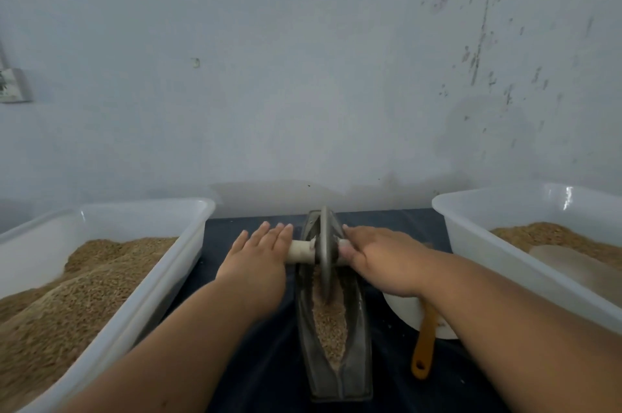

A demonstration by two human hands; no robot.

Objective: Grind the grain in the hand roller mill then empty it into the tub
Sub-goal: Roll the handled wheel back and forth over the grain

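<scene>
A grey boat-shaped metal mill trough [356,365] lies lengthwise on the dark table, with brown grain [331,321] along its groove. A metal disc wheel [325,244] stands in the far half of the groove on a pale wooden axle [301,251]. My left hand [259,261] rests flat on the axle's left end, fingers straight. My right hand [377,254] lies over the right end with fingers stretched forward; the axle end under it is mostly hidden.
A white plastic tub [148,291] heaped with grain stands at the left. Another white tub [471,244] with grain and a pale patch stands at the right. A white bowl [404,311] and an orange-handled utensil [424,345] lie under my right forearm. A wall rises just behind.
</scene>
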